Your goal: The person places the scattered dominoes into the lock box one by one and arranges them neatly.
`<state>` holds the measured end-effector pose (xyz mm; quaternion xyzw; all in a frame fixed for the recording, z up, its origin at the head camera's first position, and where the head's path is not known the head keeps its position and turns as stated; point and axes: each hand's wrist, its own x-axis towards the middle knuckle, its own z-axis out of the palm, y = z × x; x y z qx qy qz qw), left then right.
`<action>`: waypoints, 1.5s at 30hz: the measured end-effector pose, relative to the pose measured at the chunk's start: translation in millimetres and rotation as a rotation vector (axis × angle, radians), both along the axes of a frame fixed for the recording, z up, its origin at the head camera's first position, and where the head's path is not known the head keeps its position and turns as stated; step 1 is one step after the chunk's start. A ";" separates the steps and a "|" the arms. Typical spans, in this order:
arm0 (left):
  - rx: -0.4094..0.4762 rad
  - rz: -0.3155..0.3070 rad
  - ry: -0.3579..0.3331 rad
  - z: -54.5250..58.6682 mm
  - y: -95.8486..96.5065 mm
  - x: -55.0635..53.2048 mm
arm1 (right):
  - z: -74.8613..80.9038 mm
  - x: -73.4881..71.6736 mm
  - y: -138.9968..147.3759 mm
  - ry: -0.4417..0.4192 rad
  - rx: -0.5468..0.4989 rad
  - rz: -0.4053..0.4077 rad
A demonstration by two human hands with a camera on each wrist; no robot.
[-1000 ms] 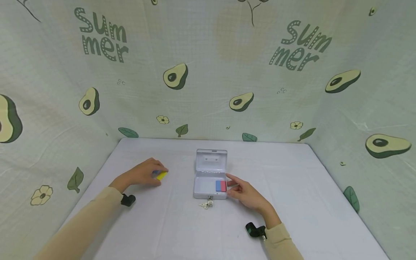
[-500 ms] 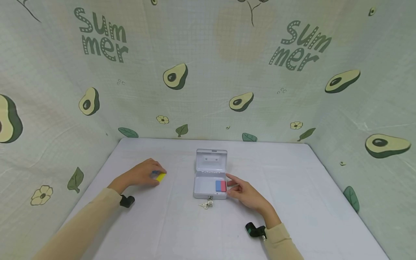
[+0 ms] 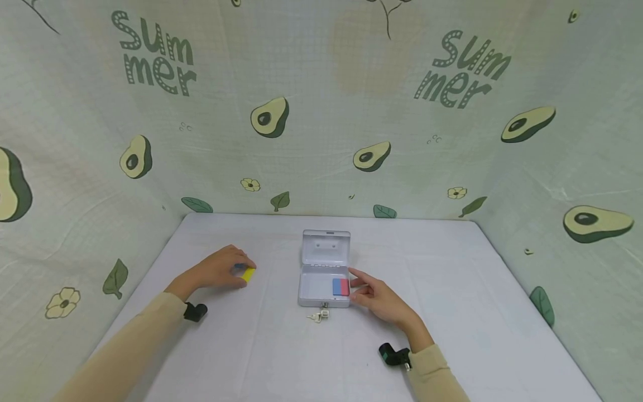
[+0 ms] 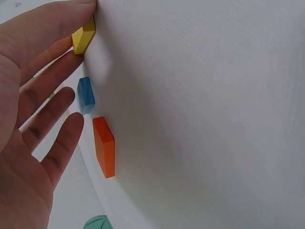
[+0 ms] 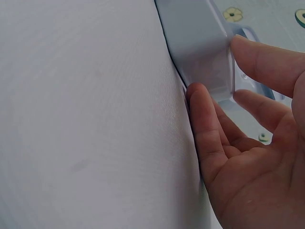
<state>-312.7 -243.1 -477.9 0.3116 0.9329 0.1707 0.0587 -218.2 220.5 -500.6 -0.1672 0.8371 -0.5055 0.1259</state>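
Orange block, blue block — near left hand.

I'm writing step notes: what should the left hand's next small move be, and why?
Probably lift the yellow block toward the open box: the left hand pinches it, a blue piece and a pink piece lie in the box, and the right hand touches the box's side.

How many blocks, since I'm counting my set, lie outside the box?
3: the yellow block between thumb and fingers of the left hand, the blue block and orange block on the table nearby; others may hide behind the hand.
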 end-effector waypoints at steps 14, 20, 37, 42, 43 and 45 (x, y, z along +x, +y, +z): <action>-0.005 0.001 0.004 -1.4 -2.8 -0.1 | 0.1 -0.8 -0.2 -0.020 -0.014 -0.009; 0.037 -0.002 0.027 -4.1 -1.8 2.3 | 0.0 -0.6 0.0 -0.024 -0.023 -0.006; 0.105 0.078 0.044 5.7 23.7 14.0 | 1.5 0.3 -0.1 -0.019 -0.010 -0.006; 0.125 0.088 0.066 10.5 35.1 18.2 | 1.3 0.4 0.0 -0.017 -0.011 -0.006; 0.130 0.094 0.065 11.3 37.6 19.3 | 1.2 0.3 0.0 -0.017 -0.012 -0.005; 0.138 0.104 0.064 12.1 42.5 21.0 | 1.1 0.2 0.0 -0.017 -0.014 -0.003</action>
